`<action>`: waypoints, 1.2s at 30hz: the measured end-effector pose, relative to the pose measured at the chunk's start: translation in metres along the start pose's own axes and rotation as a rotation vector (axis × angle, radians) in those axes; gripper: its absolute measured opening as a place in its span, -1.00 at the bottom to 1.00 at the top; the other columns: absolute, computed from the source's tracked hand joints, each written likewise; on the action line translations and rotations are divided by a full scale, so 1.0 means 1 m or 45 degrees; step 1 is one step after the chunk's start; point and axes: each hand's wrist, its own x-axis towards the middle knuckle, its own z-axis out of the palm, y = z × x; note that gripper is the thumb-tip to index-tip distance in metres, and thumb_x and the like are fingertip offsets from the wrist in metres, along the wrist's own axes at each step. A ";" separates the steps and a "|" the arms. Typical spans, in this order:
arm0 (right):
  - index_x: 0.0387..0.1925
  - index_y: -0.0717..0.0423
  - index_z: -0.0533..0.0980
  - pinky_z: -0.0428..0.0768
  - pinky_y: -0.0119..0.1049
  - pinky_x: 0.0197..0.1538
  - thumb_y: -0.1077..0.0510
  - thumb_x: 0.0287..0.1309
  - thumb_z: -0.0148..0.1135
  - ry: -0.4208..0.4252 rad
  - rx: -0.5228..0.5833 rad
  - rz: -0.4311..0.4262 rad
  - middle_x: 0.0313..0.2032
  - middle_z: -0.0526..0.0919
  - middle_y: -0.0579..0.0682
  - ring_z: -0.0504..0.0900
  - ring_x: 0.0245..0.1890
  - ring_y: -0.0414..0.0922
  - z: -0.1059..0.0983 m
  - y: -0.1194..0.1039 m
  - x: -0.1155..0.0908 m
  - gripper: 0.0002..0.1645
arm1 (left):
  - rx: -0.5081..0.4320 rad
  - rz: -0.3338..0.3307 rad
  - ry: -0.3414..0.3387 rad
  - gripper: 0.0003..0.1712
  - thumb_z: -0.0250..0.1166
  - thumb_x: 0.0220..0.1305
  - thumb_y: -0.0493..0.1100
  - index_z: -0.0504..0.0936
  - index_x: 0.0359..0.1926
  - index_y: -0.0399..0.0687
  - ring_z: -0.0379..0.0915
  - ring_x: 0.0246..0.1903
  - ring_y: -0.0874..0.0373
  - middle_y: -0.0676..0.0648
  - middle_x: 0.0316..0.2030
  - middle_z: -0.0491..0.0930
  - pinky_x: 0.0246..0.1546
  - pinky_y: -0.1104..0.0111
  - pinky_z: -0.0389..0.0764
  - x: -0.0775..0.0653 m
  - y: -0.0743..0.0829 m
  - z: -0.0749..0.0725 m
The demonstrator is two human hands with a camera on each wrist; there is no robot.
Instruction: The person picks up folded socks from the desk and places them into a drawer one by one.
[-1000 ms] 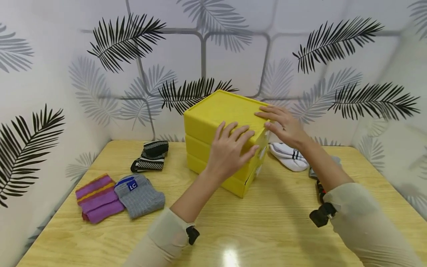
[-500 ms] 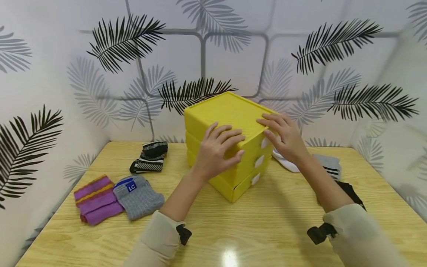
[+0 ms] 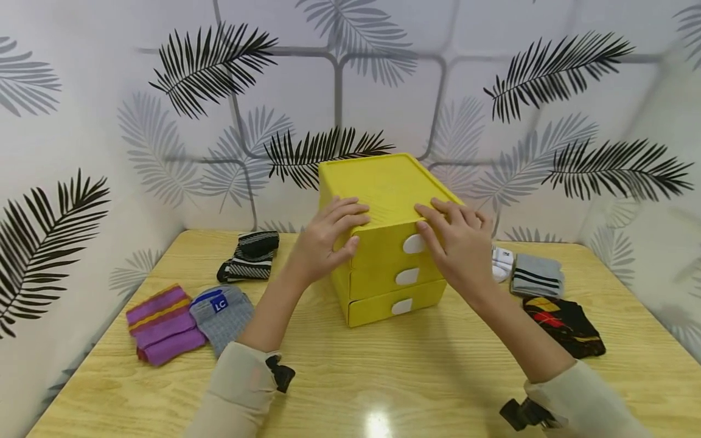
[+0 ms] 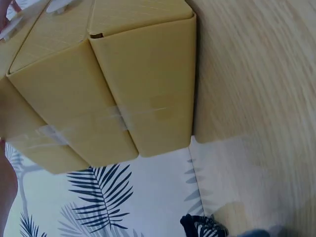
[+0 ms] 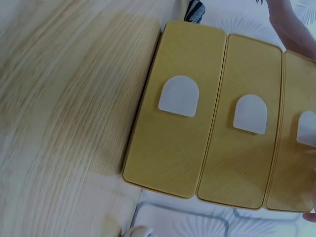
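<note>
A yellow three-drawer storage box (image 3: 383,182) stands on the table, its front with white rounded handles turned towards me and slightly right. My left hand (image 3: 322,246) lies at its front left corner, fingers on the top and thumb against the side. Over the front right part of the top rests my right hand (image 3: 460,249), its thumb near the front edge by the top handle. All the drawers look closed in the right wrist view, where the lowest drawer front (image 5: 170,133) shows whole. The left wrist view shows the box's side wall (image 4: 153,94) with clear tape across it.
Left on the table (image 3: 350,377) are folded purple striped socks (image 3: 164,328), grey socks (image 3: 221,313) with a blue label and black-and-white socks (image 3: 251,255). At right lie white socks (image 3: 501,261), grey striped socks (image 3: 537,275) and black patterned socks (image 3: 566,325). A patterned wall (image 3: 383,91) stands behind.
Both hands have turned the box on the table, so its drawer front has swung from the right side to face me. The left hand has shifted left along the top.
</note>
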 end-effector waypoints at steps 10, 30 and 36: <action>0.02 -0.05 0.57 0.21 0.10 0.05 -0.12 0.26 0.03 -0.131 0.122 -0.063 0.03 0.51 0.08 0.34 0.07 0.12 -0.011 0.015 0.011 -0.58 | 0.216 -0.294 -0.206 -0.65 0.01 0.30 -0.03 0.56 -0.11 -0.18 0.22 0.19 0.02 -0.10 0.03 0.50 0.23 0.32 0.12 0.014 0.018 -0.013; -0.01 0.03 0.59 0.18 0.09 0.20 0.00 0.25 0.09 -0.140 0.202 -0.078 0.04 0.52 0.15 0.26 0.19 0.22 -0.004 0.005 0.015 -0.65 | 0.560 -0.123 -0.051 -0.67 0.03 0.38 -0.09 0.64 -0.05 -0.12 0.40 -0.03 -0.04 -0.13 -0.10 0.57 0.14 0.08 0.27 0.014 0.016 0.005; -0.01 0.02 0.59 0.17 0.07 0.22 0.05 0.26 0.09 -0.113 0.139 -0.066 0.02 0.53 0.16 0.29 0.16 0.24 0.005 -0.011 0.021 -0.67 | 0.410 -0.130 -0.035 -0.72 0.11 0.32 -0.17 0.63 -0.06 -0.16 0.38 0.00 -0.06 -0.15 -0.10 0.55 0.22 0.10 0.13 0.009 -0.001 -0.006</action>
